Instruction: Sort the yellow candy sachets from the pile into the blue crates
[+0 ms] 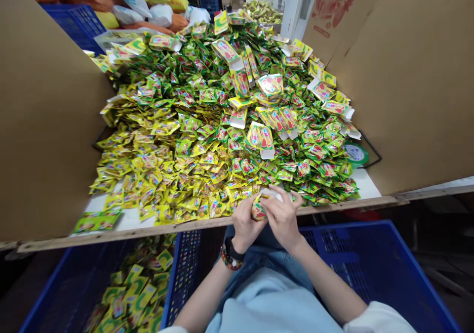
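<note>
Both of my hands meet at the near edge of the table (pixel 122 220). My left hand (pixel 243 223) curls around a small yellow-green carton (pixel 258 209), which is partly hidden by my fingers. My right hand (pixel 282 214) grips the same carton from the right, fingers bent over its top. A huge heap of yellow sachets (pixel 163 175) and green sachets (pixel 311 155) covers the table just beyond my hands. Several folded small cartons (pixel 261 138) lie on top of the heap.
Tall cardboard walls stand left (pixel 44 125) and right (pixel 411 86) of the table. A blue crate (pixel 77 283) at lower left holds filled cartons; another blue crate (pixel 374 269) is at lower right. A green tape roll (pixel 356 153) lies near the right wall. Bags and crates fill the background.
</note>
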The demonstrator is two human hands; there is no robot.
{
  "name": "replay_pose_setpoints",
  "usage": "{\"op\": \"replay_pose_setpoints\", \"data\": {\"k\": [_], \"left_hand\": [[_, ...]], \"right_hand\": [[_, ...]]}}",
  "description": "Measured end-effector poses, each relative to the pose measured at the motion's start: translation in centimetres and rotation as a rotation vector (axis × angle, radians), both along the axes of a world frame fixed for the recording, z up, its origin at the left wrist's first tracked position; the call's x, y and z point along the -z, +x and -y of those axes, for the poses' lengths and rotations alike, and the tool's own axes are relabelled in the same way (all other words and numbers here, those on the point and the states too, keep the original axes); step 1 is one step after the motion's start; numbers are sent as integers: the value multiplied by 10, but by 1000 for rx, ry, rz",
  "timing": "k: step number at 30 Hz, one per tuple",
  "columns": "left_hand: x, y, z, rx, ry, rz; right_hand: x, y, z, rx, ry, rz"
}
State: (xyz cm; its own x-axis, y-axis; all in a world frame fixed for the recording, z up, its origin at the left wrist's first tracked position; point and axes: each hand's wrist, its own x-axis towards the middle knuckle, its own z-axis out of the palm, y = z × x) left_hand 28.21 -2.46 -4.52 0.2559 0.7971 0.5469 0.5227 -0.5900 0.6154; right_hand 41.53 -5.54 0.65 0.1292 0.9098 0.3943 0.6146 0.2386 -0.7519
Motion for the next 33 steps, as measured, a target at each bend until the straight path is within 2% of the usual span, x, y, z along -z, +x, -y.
{"op": "replay_pose_setpoints", "data": {"k": [2, 4, 8, 11, 14, 18, 20, 24, 29, 33], "left_hand": [[4, -1, 0, 18, 14, -8], [7, -2, 0, 16, 22, -18], [14, -3, -3, -33, 74, -33], [19, -2, -5, -54, 127, -60], [24, -2, -6, -66, 184, -64], [26, -3, -3, 18, 222, -71], [24, -3, -2, 9, 185, -54], [20, -2, -1, 1, 55, -70], [21, 0, -1, -23, 56, -103], [22, 3, 0, -33, 69, -120]], "right_hand": [[6, 2, 0, -166, -81, -117], [11, 5, -1, -225, -101, -281], [21, 7, -4, 3, -26, -664], [27, 1, -7, -35, -146, -826], [28, -8, -7, -63, -215, -825], [25, -14, -3, -93, -248, -749], [23, -13, -2, -173, -234, -697], [22, -8, -3, -341, -107, -543], [24, -9, -6, -225, -110, -508], [20, -8, -9, -220, -128, -490]]}}
